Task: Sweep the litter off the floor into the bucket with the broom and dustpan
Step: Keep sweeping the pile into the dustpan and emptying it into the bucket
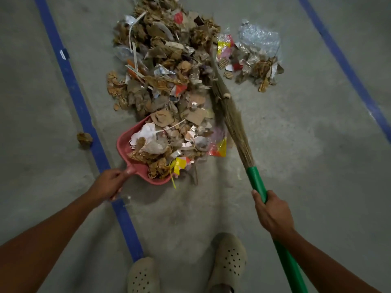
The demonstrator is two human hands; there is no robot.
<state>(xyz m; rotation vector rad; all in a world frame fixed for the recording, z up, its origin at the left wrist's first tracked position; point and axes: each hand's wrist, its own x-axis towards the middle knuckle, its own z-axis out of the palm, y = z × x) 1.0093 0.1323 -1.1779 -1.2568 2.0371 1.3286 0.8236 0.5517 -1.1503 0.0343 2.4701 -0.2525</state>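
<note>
two hands grip: left hand [110, 183] the pink dustpan [127, 144], right hand [273, 214] the green broom [257, 180].

Both bare forearms reach in from the near corners toward the far middle. The left grip [110, 183] curls around the handle of the dustpan [123, 144], knuckles up. The right grip [274, 212] wraps the broom [256, 180] handle, thumb lying along its left side.
</note>
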